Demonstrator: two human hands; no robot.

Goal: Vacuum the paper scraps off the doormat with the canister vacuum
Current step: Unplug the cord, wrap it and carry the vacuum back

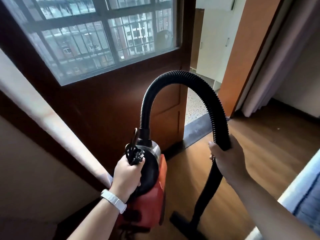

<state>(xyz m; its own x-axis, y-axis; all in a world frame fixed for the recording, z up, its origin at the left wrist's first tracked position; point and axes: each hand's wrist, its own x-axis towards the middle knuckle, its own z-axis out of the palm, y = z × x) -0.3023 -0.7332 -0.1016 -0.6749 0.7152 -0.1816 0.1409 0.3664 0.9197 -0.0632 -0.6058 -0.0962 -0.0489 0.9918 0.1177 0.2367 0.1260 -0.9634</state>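
Canister vacuum (155,193) was held at lower centre, handle and bundled cord (135,154) gripped by the left hand (127,175); hose (173,75) was gripped by the right hand (225,161). No doormat was seen. Dangling floor nozzle (181,220) could likely be knocked against the door (103,110).

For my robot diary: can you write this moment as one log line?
left hand: grips canister vacuum top and cord | right hand: grips hose | doormat: not in view
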